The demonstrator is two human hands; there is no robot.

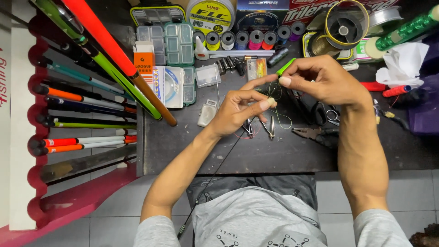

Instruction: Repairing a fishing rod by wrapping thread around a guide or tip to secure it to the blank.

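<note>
The left hand (238, 112) hovers over the dark tabletop (256, 155) with its thumb and forefinger pressed together, pinching a thin yellow-green line (274, 91); its forefinger stretches up toward the other hand. The right hand (322, 80), just up and to the right of the left, has its fingertips closed on the same line, and a small bright green tool (286, 67) sticks out from between its fingers. The line loops between the two hands and hangs down in a slack curl below the right hand's fingertips.

Directly under the left hand lie small metal tweezers (271, 127) and a bit of red thread. Below the right hand rest pliers (311, 133) and black-handled scissors (333, 114). Beyond both hands a row of thread spools (249, 39) stands in mixed colours, with clear compartment boxes (167, 43) to the upper left of the left hand. Far left of the left hand, fishing rods (87, 98) sit in a red rack. A thin dark rod (215, 174) runs from near the left hand toward the person's lap.
</note>
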